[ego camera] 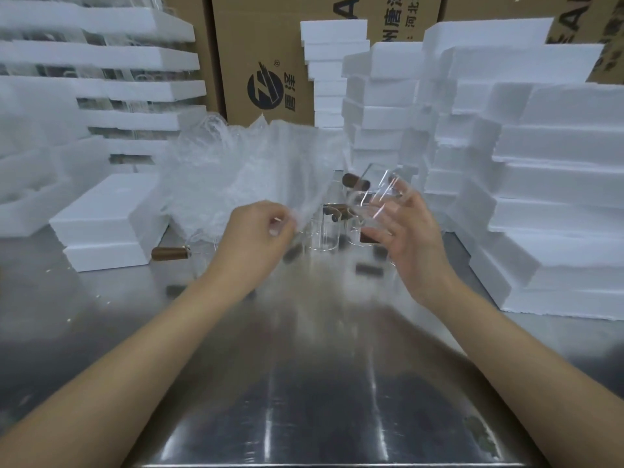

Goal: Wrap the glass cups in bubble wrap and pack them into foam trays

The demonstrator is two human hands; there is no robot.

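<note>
The tabletop (101,319) is shiny bare metal, with streaks of reflected light across its near part. On its left side sit two stacked foam blocks (101,224) and, just right of them, a heap of bubble wrap (216,177); clear glass cups (324,234) with brown handles stand clustered at the middle, and one more brown handle (170,253) shows near the foam blocks, its glass too faint to make out. On the right side, tall stacks of foam trays (553,211) rise from the surface, and another stack (378,106) stands behind the cups.
</note>
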